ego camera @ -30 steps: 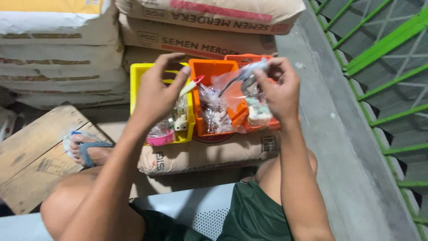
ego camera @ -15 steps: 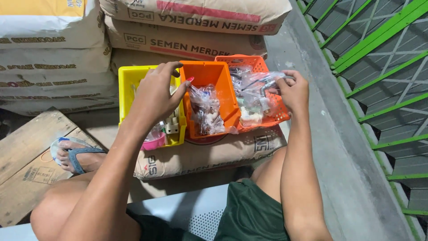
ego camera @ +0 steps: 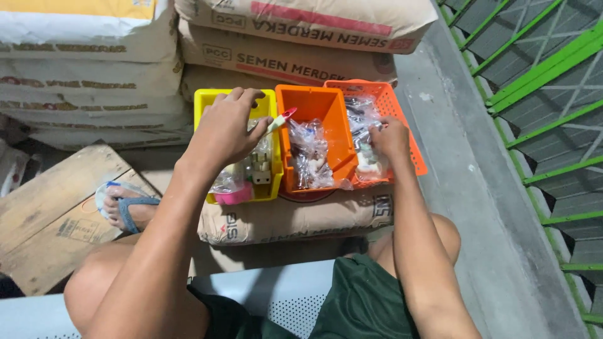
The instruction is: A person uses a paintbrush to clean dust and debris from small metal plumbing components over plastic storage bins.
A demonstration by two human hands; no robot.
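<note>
My left hand (ego camera: 227, 132) is hovering over the yellow bin (ego camera: 207, 103), fingers curled and pinching a small clear packet with a red tip (ego camera: 280, 119), which sticks out toward the orange bin (ego camera: 314, 103). It's thin, crinkly plastic, and I can't make out what's inside.

My right hand (ego camera: 389, 138) is down in the orange mesh basket (ego camera: 402, 113), closed on one of the clear plastic bags (ego camera: 364, 157) lying in there. The basket has perforated walls, while the other two bins are smooth solid plastic.

Contents: the yellow bin holds white plastic fittings (ego camera: 260, 169), a pink round lid (ego camera: 233, 196) and more bagged bits. The orange bin has a clear bag of small pale parts (ego camera: 309, 157). All three containers sit side by side, touching, on a brown paper cement sack (ego camera: 295, 216), with more sacks (ego camera: 295, 59) stacked behind.
</note>
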